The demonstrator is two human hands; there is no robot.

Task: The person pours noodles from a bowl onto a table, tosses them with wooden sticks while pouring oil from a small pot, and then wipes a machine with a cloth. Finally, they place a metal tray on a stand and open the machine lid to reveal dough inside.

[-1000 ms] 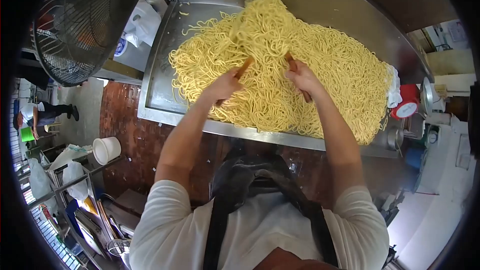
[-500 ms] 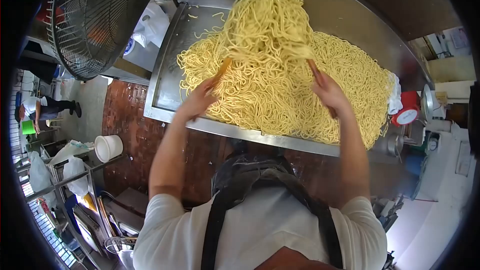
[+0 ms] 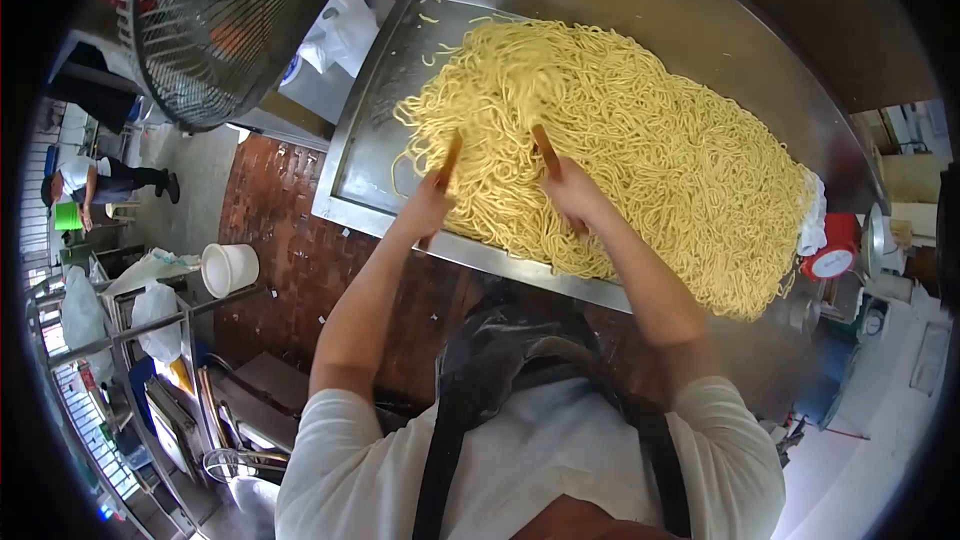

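Note:
A big heap of yellow noodles covers most of a steel tray table. My left hand grips a wooden stick whose tip is pushed into the near left part of the heap. My right hand grips a second wooden stick, also dug into the noodles a little to the right. Both sticks lean away from me. The noodles lie flat on the tray. A few loose strands sit at the tray's far left corner.
A large black fan stands at the upper left. A white bucket and metal shelving are on the brick floor to the left. A red container sits at the tray's right end. Another person bends far left.
The lifted mass of noodles has dropped back onto the heap. Both hands came down and toward the left part of the heap, sticks now dug in low.

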